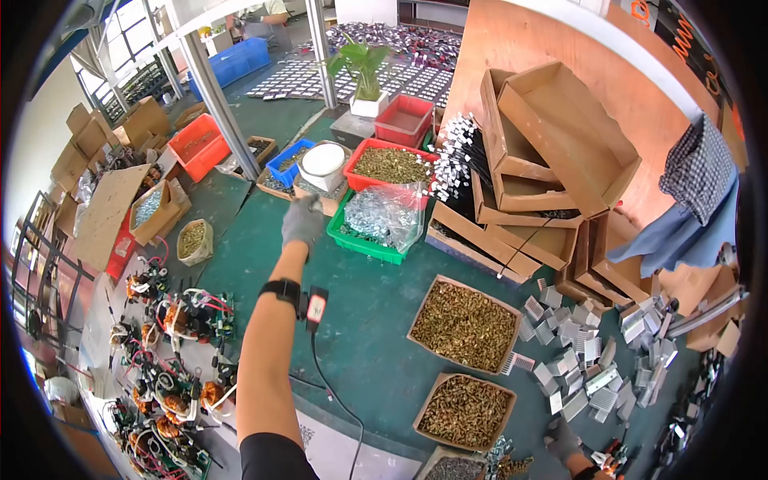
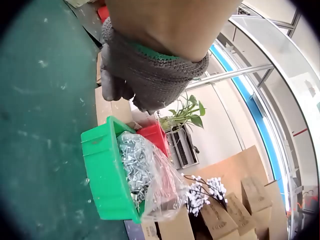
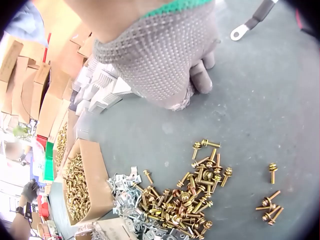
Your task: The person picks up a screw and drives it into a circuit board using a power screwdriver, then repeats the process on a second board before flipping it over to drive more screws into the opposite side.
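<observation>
My gloved left hand (image 1: pixel 304 222) is extended beside the cardboard box that holds a white round tub (image 1: pixel 324 164). In the left wrist view that hand (image 2: pixel 142 75) has bent fingers; whether they hold anything is hidden. Nearest it stands a green bin (image 2: pixel 105 170) with silvery metal parts under clear plastic. My gloved right hand (image 1: pixel 562 440) is low at the right, by metal heat sinks (image 1: pixel 592 360). In the right wrist view it (image 3: pixel 165 60) hangs loosely curled at the grey-green tabletop, with no object visible in it. Loose brass-coloured screws (image 3: pixel 200 185) lie apart from it.
Two cardboard boxes of brass-coloured screws (image 1: pixel 466 324) stand mid-table. Wired coil assemblies (image 1: pixel 172 344) crowd the left side. A red bin (image 1: pixel 384 164) sits behind the green one, and empty cartons (image 1: pixel 560 136) are stacked at the right. A ring terminal (image 3: pixel 240 32) lies near my right hand.
</observation>
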The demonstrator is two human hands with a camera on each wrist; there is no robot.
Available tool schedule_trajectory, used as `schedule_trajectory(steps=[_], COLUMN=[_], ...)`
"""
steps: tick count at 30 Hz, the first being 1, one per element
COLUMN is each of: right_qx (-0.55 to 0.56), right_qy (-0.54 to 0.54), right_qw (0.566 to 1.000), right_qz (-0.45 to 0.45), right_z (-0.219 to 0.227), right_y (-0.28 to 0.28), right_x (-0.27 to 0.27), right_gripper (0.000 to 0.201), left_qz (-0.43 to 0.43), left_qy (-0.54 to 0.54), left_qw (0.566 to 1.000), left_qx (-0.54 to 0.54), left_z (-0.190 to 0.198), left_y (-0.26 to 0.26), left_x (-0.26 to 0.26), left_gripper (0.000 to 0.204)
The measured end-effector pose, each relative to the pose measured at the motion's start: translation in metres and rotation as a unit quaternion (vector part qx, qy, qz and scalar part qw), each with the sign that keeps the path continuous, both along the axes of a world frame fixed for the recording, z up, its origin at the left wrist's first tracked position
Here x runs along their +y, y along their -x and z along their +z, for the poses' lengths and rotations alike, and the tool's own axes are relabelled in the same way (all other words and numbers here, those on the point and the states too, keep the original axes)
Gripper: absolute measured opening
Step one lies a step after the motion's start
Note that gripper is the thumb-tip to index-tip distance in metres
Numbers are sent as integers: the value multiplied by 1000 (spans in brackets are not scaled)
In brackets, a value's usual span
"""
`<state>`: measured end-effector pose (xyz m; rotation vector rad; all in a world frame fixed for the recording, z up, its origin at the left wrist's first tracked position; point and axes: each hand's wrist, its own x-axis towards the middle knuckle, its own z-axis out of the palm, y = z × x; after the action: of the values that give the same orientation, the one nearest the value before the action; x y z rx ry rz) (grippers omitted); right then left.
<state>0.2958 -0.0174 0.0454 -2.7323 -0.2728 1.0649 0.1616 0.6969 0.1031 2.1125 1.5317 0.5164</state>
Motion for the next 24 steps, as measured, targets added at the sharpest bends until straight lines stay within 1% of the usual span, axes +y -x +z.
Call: schedule_trajectory(steps=[2, 4, 5, 7, 8, 11, 12, 14, 15, 16, 17, 18, 19, 20, 23, 24], right_qx=[-25, 1, 15, -4, -13, 29, 21, 6, 13, 19, 25, 16, 5, -6, -1, -4], right_qy=[-15, -10, -7, 5, 12, 20, 12, -3, -9, -15, -22, -3, 16, 34, 4, 9], right_qw=[999, 1000, 1000, 999, 998, 999, 1000, 1000, 1000, 1000, 999, 1000, 1000, 999, 1000, 1000], right_qz=[42, 19, 8, 38, 54, 5, 12, 23, 13, 4, -6, 9, 25, 41, 20, 28], right_z=[-17, -18, -16, -16, -15, -14, -18, -29, -33, -34, -35, -34, -23, -18, -24, -25], right_y=[-5, -7, -7, -7, -7, -10, -12, -12, -13, -13, -13, -12, -10, -11, -10, -10], right_x=[-16, -18, -16, -15, -15, -12, -14, -27, -33, -34, -33, -33, -22, -15, -22, -23], right_gripper=[39, 39, 39, 39, 39, 40, 40, 41, 41, 41, 42, 42, 41, 41, 40, 39], left_qz=[15, 33, 31, 29, 23, 25, 34, -4, -22, -12, -27, -42, -57, -49, -29, -24], left_qy=[-36, -67, -54, -31, -17, -8, 11, 36, 48, 86, 86, 86, 85, 72, 40, 35], left_qw=[999, 996, 995, 991, 984, 975, 980, 976, 973, 971, 967, 963, 959, 962, 969, 971], left_qx=[26, 49, 76, 130, 177, 220, 194, 214, 225, 224, 237, 251, 263, 258, 243, 235], left_z=[-7, -20, -20, -16, -15, -11, -7, -17, -22, -17, -13, -9, -6, -12, -38, -44], left_y=[-15, -27, -33, -40, -44, -53, -56, -59, -60, -63, -64, -66, -68, -70, -75, -74], left_x=[28, 48, 50, 53, 58, 60, 59, 79, 90, 91, 90, 87, 85, 90, 106, 110], left_gripper=[35, 37, 38, 42, 50, 58, 62, 68, 70, 66, 62, 58, 54, 51, 43, 42])
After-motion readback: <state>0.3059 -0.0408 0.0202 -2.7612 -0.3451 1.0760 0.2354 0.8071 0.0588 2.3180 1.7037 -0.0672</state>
